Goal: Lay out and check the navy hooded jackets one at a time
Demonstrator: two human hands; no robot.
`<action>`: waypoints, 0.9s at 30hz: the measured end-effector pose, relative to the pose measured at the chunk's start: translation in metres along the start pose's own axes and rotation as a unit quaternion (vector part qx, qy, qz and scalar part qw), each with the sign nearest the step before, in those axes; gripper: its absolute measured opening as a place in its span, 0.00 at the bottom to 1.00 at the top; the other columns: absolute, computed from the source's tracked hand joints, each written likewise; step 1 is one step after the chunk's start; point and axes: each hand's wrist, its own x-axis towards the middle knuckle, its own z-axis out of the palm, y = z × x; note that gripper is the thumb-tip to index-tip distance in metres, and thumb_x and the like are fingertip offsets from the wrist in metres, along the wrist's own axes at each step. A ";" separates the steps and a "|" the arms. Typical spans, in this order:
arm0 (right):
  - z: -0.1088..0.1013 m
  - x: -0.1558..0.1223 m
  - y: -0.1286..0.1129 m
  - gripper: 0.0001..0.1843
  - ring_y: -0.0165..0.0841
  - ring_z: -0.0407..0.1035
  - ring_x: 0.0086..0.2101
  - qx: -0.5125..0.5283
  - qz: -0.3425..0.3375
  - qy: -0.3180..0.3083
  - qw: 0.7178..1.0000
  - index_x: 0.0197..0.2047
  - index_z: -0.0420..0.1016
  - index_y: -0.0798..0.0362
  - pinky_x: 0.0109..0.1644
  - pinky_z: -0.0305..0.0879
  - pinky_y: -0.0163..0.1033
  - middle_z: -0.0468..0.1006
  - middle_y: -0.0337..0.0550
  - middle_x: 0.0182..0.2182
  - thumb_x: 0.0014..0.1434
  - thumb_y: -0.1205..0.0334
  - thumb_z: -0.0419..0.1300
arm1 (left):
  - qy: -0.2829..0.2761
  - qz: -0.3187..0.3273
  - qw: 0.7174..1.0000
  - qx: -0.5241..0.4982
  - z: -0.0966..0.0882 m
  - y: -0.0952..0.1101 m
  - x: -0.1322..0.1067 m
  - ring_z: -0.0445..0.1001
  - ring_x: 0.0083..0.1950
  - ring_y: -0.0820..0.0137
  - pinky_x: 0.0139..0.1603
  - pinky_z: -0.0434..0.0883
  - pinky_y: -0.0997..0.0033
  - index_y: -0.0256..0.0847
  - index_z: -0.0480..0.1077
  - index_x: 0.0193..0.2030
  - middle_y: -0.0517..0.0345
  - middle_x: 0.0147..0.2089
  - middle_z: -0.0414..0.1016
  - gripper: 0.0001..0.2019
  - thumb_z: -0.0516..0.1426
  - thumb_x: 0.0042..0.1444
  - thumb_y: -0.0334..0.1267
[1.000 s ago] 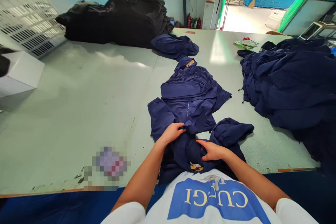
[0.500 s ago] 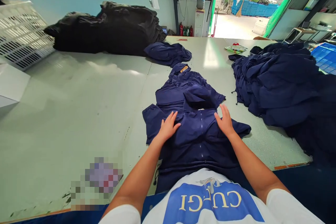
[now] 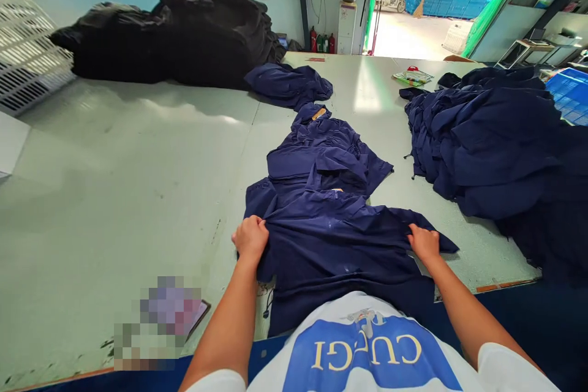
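Observation:
A navy blue jacket [image 3: 331, 239] with a front zip lies spread on the table before me, its lower part reaching the table edge at my body. My left hand [image 3: 250, 237] is closed on the jacket's left side, by the sleeve. On the other side my right hand [image 3: 423, 242] grips the fabric near the right sleeve. Between the hands the cloth is drawn into sideways folds. Directly beyond it lies another navy garment [image 3: 316, 159] with an orange-yellow label [image 3: 318, 114] at its collar, partly overlapped by the jacket.
A large heap of navy garments [image 3: 482, 147] covers the right of the table [image 3: 151, 196]. Black garments [image 3: 184, 43] are piled at the back left beside a white plastic crate [image 3: 32, 49]. Another bundled navy garment [image 3: 294, 84] lies at the back. A blurred item [image 3: 169, 309] rests front left.
My hands have moved apart and toward me, going from lying open on the jacket to gripping its two sides. The jacket's front is now pulled wider, with its zip mostly hidden in folds.

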 end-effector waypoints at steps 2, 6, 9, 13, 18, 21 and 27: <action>-0.016 -0.003 0.010 0.18 0.50 0.72 0.50 -0.010 0.090 -0.010 0.996 0.56 0.73 0.54 0.55 0.56 0.60 0.80 0.60 0.46 0.64 0.65 0.54 | -0.007 -0.009 1.000 0.005 -0.002 0.005 0.000 0.72 0.56 0.46 0.53 0.68 0.44 0.34 0.73 0.49 0.34 0.52 0.75 0.16 0.49 0.64 0.39; -0.042 -0.004 -0.041 0.26 0.53 0.60 0.61 0.033 -0.025 0.150 0.988 0.66 0.65 0.55 0.66 0.47 0.62 0.69 0.64 0.61 0.66 0.61 0.53 | 0.087 0.168 0.982 -0.013 0.007 0.064 -0.014 0.55 0.73 0.47 0.68 0.55 0.38 0.36 0.60 0.69 0.35 0.72 0.58 0.28 0.52 0.65 0.45; -0.031 -0.008 -0.107 0.31 0.52 0.42 0.70 0.086 -0.207 0.157 0.962 0.72 0.57 0.46 0.70 0.38 0.65 0.52 0.53 0.72 0.68 0.53 0.54 | 0.058 0.327 0.943 -0.007 0.029 0.111 -0.035 0.43 0.77 0.47 0.71 0.47 0.34 0.47 0.55 0.73 0.45 0.78 0.46 0.33 0.55 0.63 0.49; 0.012 -0.025 -0.136 0.34 0.54 0.36 0.71 0.084 -0.251 0.036 0.964 0.72 0.56 0.39 0.67 0.36 0.74 0.47 0.46 0.74 0.65 0.51 0.58 | -0.008 0.388 0.922 0.006 0.062 0.109 -0.062 0.41 0.77 0.44 0.70 0.44 0.28 0.52 0.61 0.70 0.48 0.77 0.50 0.28 0.56 0.64 0.50; 0.008 -0.019 -0.136 0.21 0.51 0.48 0.68 0.138 -0.246 0.086 0.956 0.62 0.72 0.46 0.69 0.41 0.69 0.64 0.52 0.66 0.67 0.58 0.56 | -0.004 0.415 0.908 -0.060 0.062 0.089 -0.059 0.48 0.77 0.52 0.71 0.46 0.30 0.49 0.67 0.66 0.48 0.72 0.61 0.21 0.51 0.68 0.42; -0.021 0.007 -0.170 0.21 0.43 0.61 0.61 0.203 -0.285 0.126 0.928 0.63 0.70 0.49 0.67 0.57 0.55 0.70 0.54 0.60 0.68 0.62 0.54 | 0.006 0.409 0.903 -0.128 0.050 0.114 -0.032 0.55 0.74 0.58 0.72 0.52 0.36 0.46 0.68 0.64 0.48 0.70 0.66 0.21 0.47 0.67 0.33; -0.039 0.049 -0.226 0.26 0.39 0.72 0.49 0.191 -0.227 0.086 0.951 0.64 0.66 0.49 0.53 0.70 0.44 0.70 0.51 0.56 0.65 0.58 0.62 | -0.021 0.389 0.900 -0.194 0.039 0.162 0.011 0.72 0.56 0.61 0.62 0.68 0.53 0.41 0.78 0.51 0.49 0.51 0.80 0.16 0.51 0.63 0.30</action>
